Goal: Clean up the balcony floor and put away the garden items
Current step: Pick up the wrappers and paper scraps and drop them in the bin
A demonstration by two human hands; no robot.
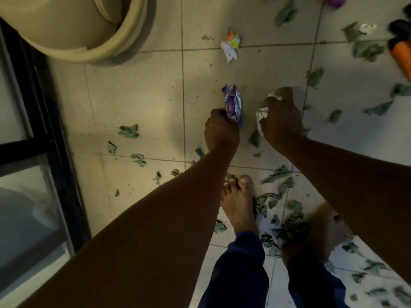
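My left hand (221,130) grips a crumpled purple foil wrapper (233,102) that sticks up out of the fist. To its right, my right hand (281,116) grips crumpled white paper (262,115), which shows at the thumb side and above the knuckles. Both hands hover over the tiled balcony floor (144,96). Another crumpled wrapper, white with orange and yellow (230,44), lies on the floor farther ahead. Several torn green leaves (129,131) are scattered across the tiles, thickest around my bare feet (240,203).
A large beige bucket (73,25) stands at the upper left. A black-framed glass door (37,134) runs down the left side. At the right edge lies an orange object with a black end (402,52). A purple scrap (335,1) sits at the top edge.
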